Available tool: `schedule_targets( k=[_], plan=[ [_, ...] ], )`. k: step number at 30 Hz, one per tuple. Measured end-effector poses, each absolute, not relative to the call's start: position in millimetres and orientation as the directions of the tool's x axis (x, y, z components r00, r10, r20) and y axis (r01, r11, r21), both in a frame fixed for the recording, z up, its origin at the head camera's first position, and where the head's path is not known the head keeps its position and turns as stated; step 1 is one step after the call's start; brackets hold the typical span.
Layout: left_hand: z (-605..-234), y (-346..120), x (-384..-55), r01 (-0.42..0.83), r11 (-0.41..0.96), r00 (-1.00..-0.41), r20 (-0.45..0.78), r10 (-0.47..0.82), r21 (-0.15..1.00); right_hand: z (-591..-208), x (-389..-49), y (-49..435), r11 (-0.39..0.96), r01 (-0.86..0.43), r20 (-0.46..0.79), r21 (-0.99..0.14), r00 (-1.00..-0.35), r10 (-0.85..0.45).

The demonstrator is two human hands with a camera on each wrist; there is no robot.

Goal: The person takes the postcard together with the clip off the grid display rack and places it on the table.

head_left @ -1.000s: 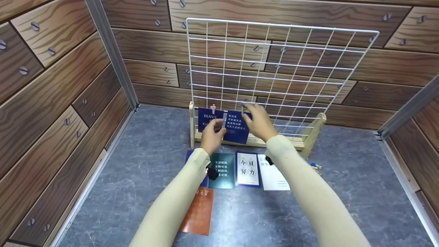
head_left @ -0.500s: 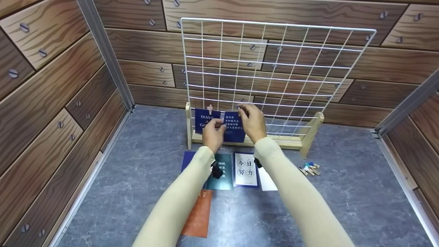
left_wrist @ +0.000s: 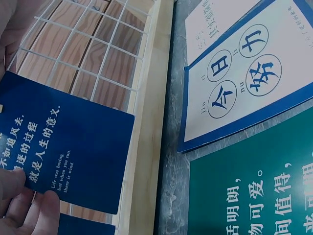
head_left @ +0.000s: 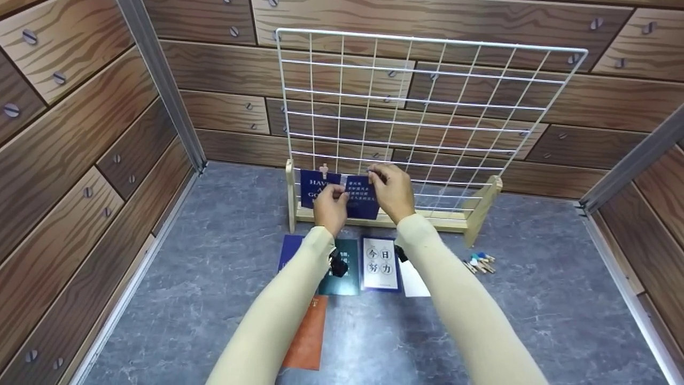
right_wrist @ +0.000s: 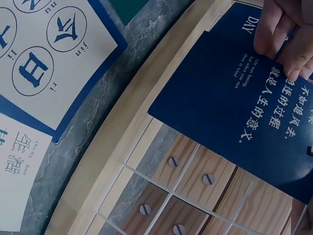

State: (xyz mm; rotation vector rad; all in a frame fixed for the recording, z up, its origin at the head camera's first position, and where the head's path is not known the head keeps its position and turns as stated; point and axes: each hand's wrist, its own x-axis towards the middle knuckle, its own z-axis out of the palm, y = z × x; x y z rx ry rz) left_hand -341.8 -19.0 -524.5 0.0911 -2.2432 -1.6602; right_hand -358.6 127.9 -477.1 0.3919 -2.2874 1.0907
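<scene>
My left hand (head_left: 331,209) pinches the left edge of a dark blue card (head_left: 363,207) with white writing, held against the lower part of the white wire grid (head_left: 422,128). At the card's top, my right hand (head_left: 393,191) pinches a small clothespin, mostly hidden by the fingers. Its wooden tip (right_wrist: 310,151) shows at the border of the right wrist view. Just left of that card hangs another dark blue card (head_left: 309,181), fixed by a pink-topped clothespin (head_left: 324,171). My left hand overlaps part of this hanging card in the head view.
The grid stands in a wooden base (head_left: 449,222). On the grey floor before it lie a green card (head_left: 347,286), a blue-bordered white card (head_left: 380,264), a white card (head_left: 414,283), an orange card (head_left: 307,342) and a purple-blue one (head_left: 290,248). Several clothespins (head_left: 481,263) lie at right.
My right hand has come in closer round the clothespin at the card's top. The left hand keeps its hold near the card's left edge. The head view has shifted slightly.
</scene>
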Motion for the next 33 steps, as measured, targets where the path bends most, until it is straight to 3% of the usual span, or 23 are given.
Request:
schedule_targets(
  k=[11, 28, 33],
  plan=[
    [-519.8, -18.6, -337.8, 0.164, 0.358, -0.935, 0.26, -0.24, 0.919, -478.2, -359.0, 127.4, 0.632, -0.533, 0.685, -0.562, -0.728, -0.005],
    [-515.1, -18.7, -330.3, 0.166, 0.408, -0.923, 0.287, -0.256, 0.898, -476.7, -350.8, 123.4, 0.607, -0.519, 0.713, -0.602, -0.691, 0.115],
    [-515.4, -21.3, -327.5, 0.174, 0.471, -0.921, 0.312, -0.232, 0.865, -474.7, -349.5, 124.8, 0.507, -0.464, 0.626, -0.726, -0.751, 0.21]
  ],
)
